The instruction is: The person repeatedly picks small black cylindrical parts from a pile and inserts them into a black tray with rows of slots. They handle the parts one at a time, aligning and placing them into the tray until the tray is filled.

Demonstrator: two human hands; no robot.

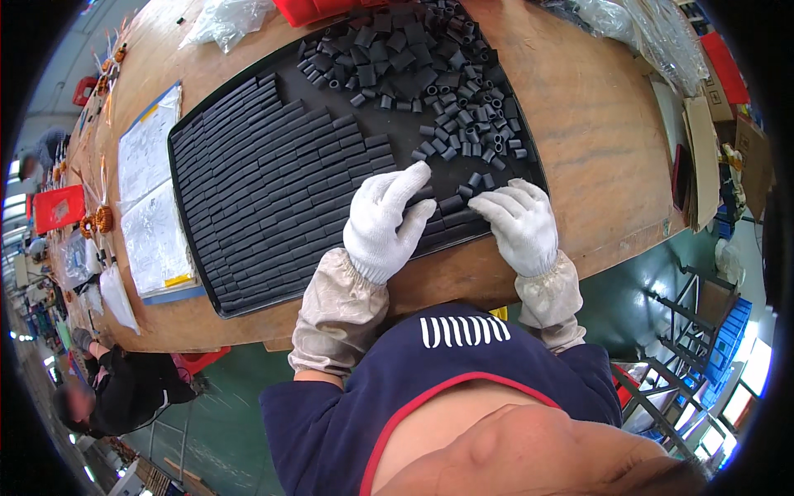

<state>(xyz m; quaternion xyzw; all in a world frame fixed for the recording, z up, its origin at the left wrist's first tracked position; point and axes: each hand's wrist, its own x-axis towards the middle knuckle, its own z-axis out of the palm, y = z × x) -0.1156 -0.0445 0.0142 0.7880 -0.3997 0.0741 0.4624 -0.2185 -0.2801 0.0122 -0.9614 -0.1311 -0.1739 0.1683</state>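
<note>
At the far left, a red bin (59, 208) sits on the wooden counter (141, 78), with a copper-coloured coil (103, 219) just beside it; below, near the counter's edge, is a person in dark clothing (136, 388). Next come printed sheets (153, 240) under clear plastic, lying close to a large black tray (397, 124). The left and middle of this tray are filled with short black tubes (273, 182) laid end to end in tight parallel rows. The gloved left hand (382, 219) is over the rows' right end, its thumb and forefinger spread apart with a gap between them. Loose black tubes (405, 50) are heaped at the tray's far right and scatter toward the near side. The gloved right hand (527, 227) is at the near right edge, fingers curved down beside a few tubes; whether it grips one cannot be told. Farther right, cardboard (701, 165) stands at the counter's end, and blue crates (729, 339) are beyond it.
</note>
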